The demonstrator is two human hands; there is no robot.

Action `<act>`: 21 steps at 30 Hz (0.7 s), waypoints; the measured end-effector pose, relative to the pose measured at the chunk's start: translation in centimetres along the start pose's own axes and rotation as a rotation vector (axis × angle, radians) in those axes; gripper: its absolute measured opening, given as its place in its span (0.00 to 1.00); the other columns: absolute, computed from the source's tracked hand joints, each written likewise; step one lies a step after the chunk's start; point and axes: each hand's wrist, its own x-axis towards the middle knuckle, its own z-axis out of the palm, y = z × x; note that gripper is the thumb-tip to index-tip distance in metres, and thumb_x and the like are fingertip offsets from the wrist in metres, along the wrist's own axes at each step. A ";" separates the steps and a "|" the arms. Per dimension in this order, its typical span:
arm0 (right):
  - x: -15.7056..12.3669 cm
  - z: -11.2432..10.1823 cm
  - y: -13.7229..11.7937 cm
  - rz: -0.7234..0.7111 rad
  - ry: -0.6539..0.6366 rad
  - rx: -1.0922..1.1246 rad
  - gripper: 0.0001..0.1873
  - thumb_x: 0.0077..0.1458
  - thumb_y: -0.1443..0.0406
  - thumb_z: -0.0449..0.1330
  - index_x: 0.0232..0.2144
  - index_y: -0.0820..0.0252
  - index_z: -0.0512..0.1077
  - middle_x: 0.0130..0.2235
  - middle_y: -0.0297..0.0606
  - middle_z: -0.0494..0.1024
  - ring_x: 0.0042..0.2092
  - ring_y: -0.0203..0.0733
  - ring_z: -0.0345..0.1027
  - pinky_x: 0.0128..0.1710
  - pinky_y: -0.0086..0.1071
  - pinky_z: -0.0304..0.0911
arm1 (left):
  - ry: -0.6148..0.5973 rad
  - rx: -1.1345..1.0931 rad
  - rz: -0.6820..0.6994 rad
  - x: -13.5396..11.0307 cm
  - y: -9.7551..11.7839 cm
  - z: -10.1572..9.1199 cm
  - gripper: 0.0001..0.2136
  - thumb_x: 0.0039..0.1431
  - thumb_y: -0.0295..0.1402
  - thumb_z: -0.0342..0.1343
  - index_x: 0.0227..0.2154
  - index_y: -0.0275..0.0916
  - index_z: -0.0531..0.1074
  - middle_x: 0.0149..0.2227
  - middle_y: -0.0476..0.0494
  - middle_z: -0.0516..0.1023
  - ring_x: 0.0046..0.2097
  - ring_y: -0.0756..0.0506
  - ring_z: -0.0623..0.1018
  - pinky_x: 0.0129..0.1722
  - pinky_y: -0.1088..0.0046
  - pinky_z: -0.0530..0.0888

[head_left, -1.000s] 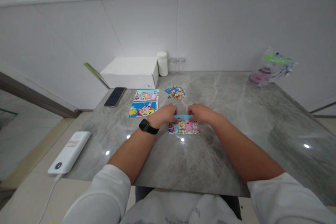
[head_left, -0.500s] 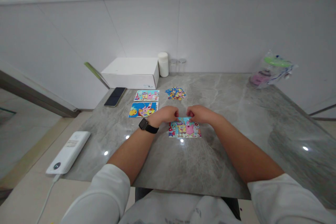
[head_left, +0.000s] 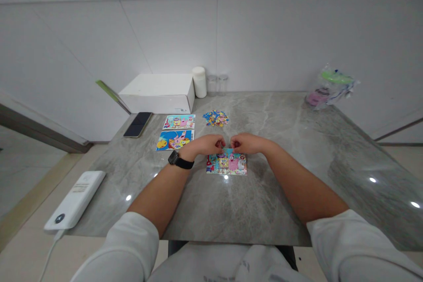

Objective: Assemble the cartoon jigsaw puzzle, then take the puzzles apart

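A small assembled jigsaw puzzle (head_left: 228, 165) with cartoon figures in pink, yellow and light blue lies flat on the table before me. My left hand (head_left: 211, 144), with a black watch on its wrist, is closed at the puzzle's upper left edge. Opposite it, my right hand (head_left: 244, 143) has its fingers curled and pinched at the upper right edge. A narrow gap separates the fingertips. Both hands cover parts of the top row. Beyond them lies a pile of loose puzzle pieces (head_left: 216, 118).
Two cartoon picture cards, an upper card (head_left: 179, 121) and a lower card (head_left: 174, 139), lie left of the pile. Farther left are a phone (head_left: 138, 124) and a white power bank (head_left: 75, 200). A white box (head_left: 155, 92), white bottle (head_left: 199, 82) and bagged cup (head_left: 330, 88) stand along the back.
My hands have drawn slightly closer together along the puzzle's top edge. The view has shifted a little, so everything on the table sits farther left.
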 end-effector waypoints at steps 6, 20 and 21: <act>0.0 -0.1 0.4 -0.066 -0.013 0.182 0.07 0.58 0.67 0.62 0.40 0.61 0.78 0.34 0.34 0.81 0.36 0.39 0.72 0.35 0.27 0.62 | 0.000 0.024 0.071 0.2 0.2 -0.1 0.09 0.62 0.36 0.57 0.40 0.40 0.80 0.37 0.48 0.84 0.37 0.46 0.80 0.36 0.73 0.72; 0.2 -0.4 0.9 -0.008 0.146 0.167 0.11 0.57 0.70 0.60 0.41 0.62 0.80 0.34 0.34 0.81 0.35 0.38 0.72 0.36 0.28 0.62 | 0.198 0.146 -0.029 0.0 0.6 -0.1 0.11 0.61 0.29 0.53 0.40 0.39 0.81 0.39 0.43 0.84 0.41 0.43 0.80 0.41 0.70 0.74; 0.2 -0.4 0.9 -0.002 0.151 0.166 0.11 0.57 0.71 0.60 0.41 0.61 0.80 0.34 0.35 0.82 0.35 0.38 0.72 0.36 0.28 0.62 | 0.204 0.148 -0.029 0.1 0.5 0.0 0.11 0.62 0.30 0.53 0.40 0.39 0.81 0.39 0.43 0.84 0.41 0.43 0.80 0.41 0.70 0.74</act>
